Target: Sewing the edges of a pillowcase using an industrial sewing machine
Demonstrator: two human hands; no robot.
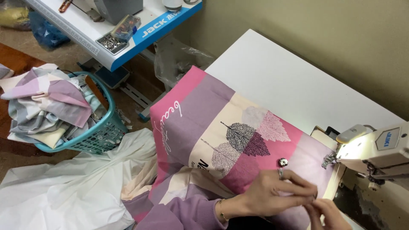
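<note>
Both hands, left (pixel 272 191) and right (pixel 326 213), pinch the patterned cloth (pixel 221 127) edge, steadying it toward the sewing machine (pixel 375 149) needle.

I see a teal laundry basket (pixel 100 136) heaped with folded cloth (pixel 47 106) on the floor at left, white sheeting (pixel 72 187) spread beside it, and a second work table (pixel 128 30) at the top edge carrying a tray of small metal parts (pixel 111 42).

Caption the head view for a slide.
Both hands, left hand and right hand, pinch printed fabric beside the sewing machine.
</note>
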